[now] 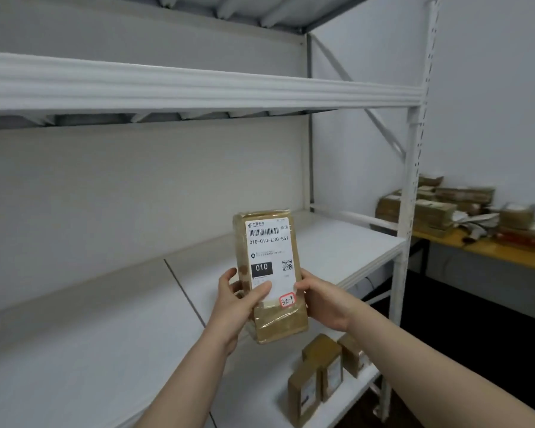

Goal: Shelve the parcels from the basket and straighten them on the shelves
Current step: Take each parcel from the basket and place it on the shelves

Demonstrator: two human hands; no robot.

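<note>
step: shelving | both hands (278, 301) grasp parcel (269, 273) upright, label out | next: likely set it on shelf (337, 251) at 1 o'clock, squared

Open room above middle shelf (337, 248); parcels (322, 366) crowd lower shelf (260, 369).

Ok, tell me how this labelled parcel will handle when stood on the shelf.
The parcel is probably stiff: its edges look straight though the left hand and right hand grip only its lower half. Its glossy tape wrap may be slippery. Tall and narrow, it could tip if stood on end.
</note>
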